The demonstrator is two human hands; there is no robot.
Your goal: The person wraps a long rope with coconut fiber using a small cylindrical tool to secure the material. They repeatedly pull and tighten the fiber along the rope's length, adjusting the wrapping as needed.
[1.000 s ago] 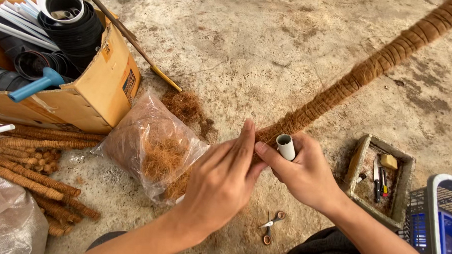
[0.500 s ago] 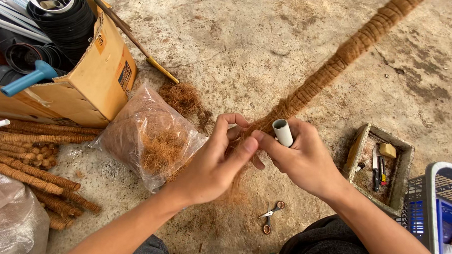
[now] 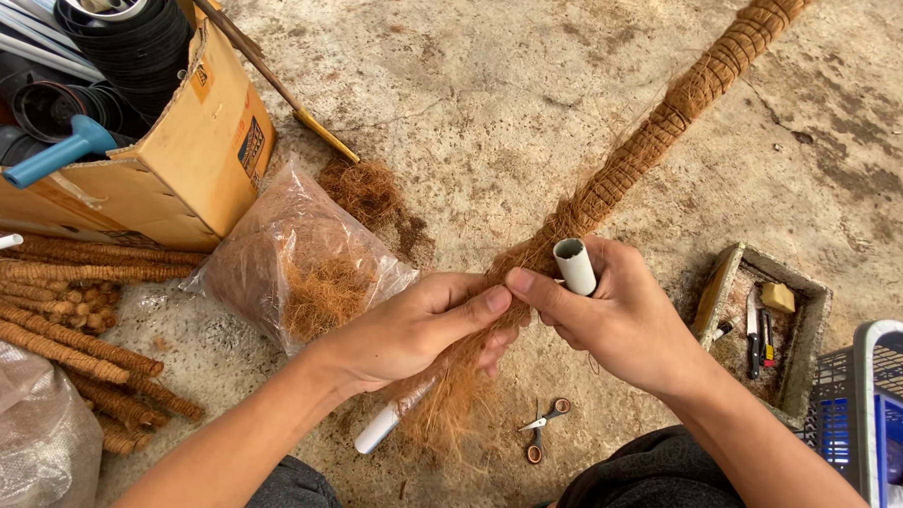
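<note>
Hands had drifted lower since earlier; left hand [image 3: 409, 328] closed round loose fibre [image 3: 456, 404] at frame centre, right hand [image 3: 619, 320] pinching white spool [image 3: 574, 265], pole [image 3: 666, 116] running to upper right.

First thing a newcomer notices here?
The long coir-wrapped pole running from top right down to the two hands at centre. The left hand grips its loose fibre end; the right hand holds a white tube. At left, a cardboard box of black pots.

Rough grey concrete floor [image 3: 497, 95] (stained, cracked in places) under even daylight.
</note>
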